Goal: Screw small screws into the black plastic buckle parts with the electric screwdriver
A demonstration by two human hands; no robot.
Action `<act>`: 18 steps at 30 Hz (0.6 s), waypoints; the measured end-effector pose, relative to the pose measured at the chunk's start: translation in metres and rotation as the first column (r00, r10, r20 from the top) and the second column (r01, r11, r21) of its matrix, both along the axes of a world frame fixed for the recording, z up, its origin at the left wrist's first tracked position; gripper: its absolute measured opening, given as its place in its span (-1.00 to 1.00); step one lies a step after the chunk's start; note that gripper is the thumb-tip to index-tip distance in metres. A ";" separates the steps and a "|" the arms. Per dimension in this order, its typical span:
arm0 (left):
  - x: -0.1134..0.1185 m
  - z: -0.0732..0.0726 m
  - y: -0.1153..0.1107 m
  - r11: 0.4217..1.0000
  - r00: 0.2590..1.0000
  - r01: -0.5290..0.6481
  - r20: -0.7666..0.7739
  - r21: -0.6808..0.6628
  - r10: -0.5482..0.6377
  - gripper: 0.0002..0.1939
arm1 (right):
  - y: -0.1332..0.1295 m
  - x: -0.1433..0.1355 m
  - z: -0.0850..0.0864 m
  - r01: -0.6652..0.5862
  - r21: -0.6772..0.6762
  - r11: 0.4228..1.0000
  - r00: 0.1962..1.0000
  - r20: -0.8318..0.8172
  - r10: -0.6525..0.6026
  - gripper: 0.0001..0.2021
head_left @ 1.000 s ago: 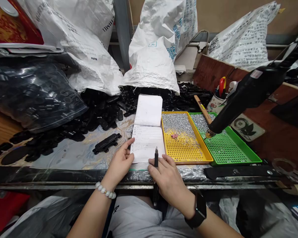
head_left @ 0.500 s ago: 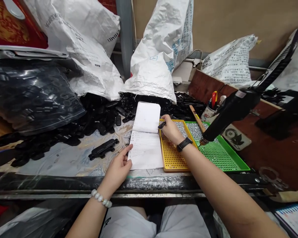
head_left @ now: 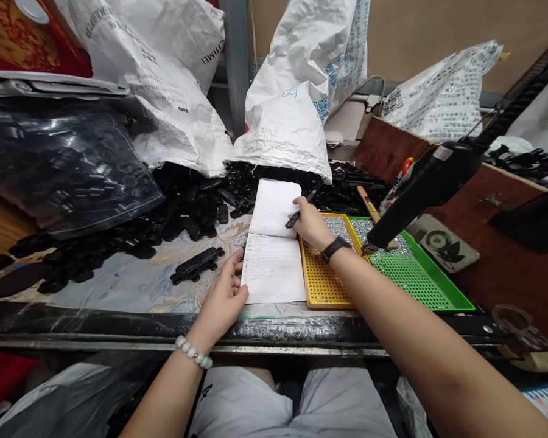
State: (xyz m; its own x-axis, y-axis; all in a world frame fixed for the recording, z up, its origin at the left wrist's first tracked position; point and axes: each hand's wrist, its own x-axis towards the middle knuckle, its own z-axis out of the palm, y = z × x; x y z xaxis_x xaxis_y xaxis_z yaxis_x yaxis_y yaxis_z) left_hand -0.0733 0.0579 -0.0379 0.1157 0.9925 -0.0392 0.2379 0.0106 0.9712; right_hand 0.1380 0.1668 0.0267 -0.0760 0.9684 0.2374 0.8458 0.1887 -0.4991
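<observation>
An open notebook (head_left: 274,267) with handwritten lines on its lower page lies at the front middle of the table. My right hand (head_left: 311,224) holds a black pen (head_left: 293,219) at the right edge of the notebook's blank upper page. At the lower page's left edge rests my left hand (head_left: 223,298), fingers apart, the thumb by the paper. A black plastic assembly (head_left: 197,265) lies on the patterned cover left of the notebook. The yellow tray (head_left: 326,286) stands beside the notebook, partly under my right wrist.
Right of the yellow tray is a green tray (head_left: 438,283) with small metal parts, under a black power screwdriver (head_left: 420,194). Black parts (head_left: 187,213) are heaped behind, below white sacks (head_left: 287,109). A clear bag (head_left: 68,170) of parts sits left; a wooden-handled tool (head_left: 368,204) leans on the green tray.
My right hand with the pen has moved up slightly onto the edge of the upper page. The pen's angle has changed. The camera view has shifted a little.
</observation>
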 end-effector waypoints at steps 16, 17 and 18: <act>-0.006 0.004 0.004 0.993 0.944 -0.056 0.317 -0.104 0.087 -0.35 | -0.104 -0.002 0.005 -0.572 0.038 0.819 0.783 0.325 0.531 -0.68; -0.006 0.003 0.004 0.992 0.944 -0.062 0.318 -0.106 0.093 -0.35 | -0.106 0.005 0.008 -0.577 0.035 0.816 0.766 0.371 0.525 -0.69; -0.006 0.003 0.005 0.991 0.941 -0.070 0.322 -0.111 0.103 -0.35 | -0.108 0.010 0.010 -0.579 0.027 0.815 0.745 0.422 0.516 -0.70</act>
State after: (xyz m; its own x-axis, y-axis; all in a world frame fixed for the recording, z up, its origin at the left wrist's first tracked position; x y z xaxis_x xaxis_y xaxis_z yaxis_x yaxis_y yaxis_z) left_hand -0.0794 0.0624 -0.0348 0.0519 0.9926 -0.1101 -0.0975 0.1148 0.9886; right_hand 0.1480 0.0583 0.0364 -0.6958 0.6872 0.2088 0.6859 0.7220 -0.0905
